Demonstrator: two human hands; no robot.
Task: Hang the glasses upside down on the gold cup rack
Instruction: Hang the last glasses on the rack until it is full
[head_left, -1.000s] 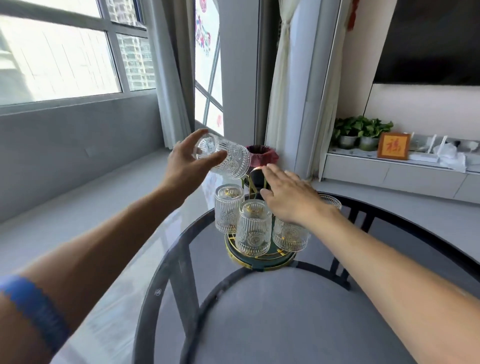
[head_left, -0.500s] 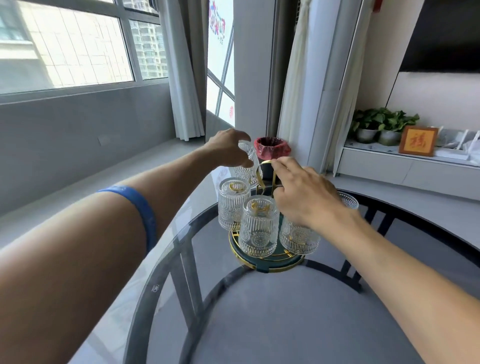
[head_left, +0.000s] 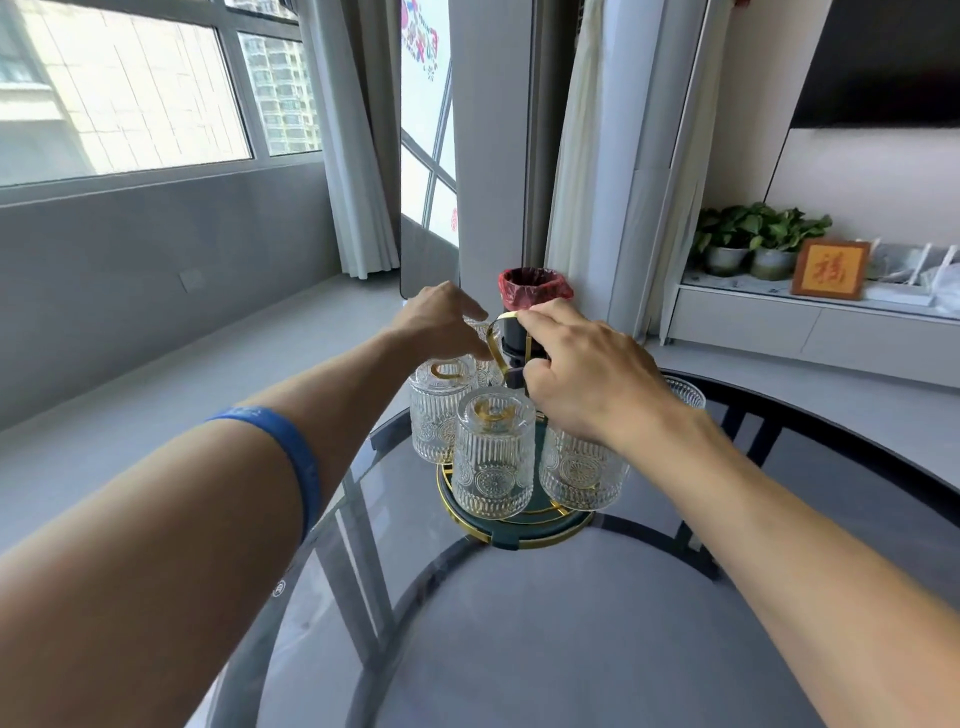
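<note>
The gold cup rack (head_left: 519, 535) with a dark green base stands on the round glass table (head_left: 571, 649). Three ribbed glasses hang upside down on it: one at the left (head_left: 439, 421), one in front (head_left: 493, 462), one at the right (head_left: 582, 475). My left hand (head_left: 441, 322) reaches over the back of the rack, with its fingers on a fourth glass (head_left: 483, 361), mostly hidden behind the others. My right hand (head_left: 582, 374) grips the rack's gold loop handle (head_left: 496, 338). Another glass (head_left: 683, 392) stands upright on the table behind my right wrist.
A dark bin with a red liner (head_left: 535, 291) stands on the floor beyond the table. At the right, a low white shelf (head_left: 810, 322) carries potted plants (head_left: 758, 234) and a framed picture (head_left: 830, 269). The table's dark rim (head_left: 810, 415) curves round the far side.
My left hand has turned the glass over from a tilt in the air and brought it down to the back of the rack. My right hand has closed on the handle.
</note>
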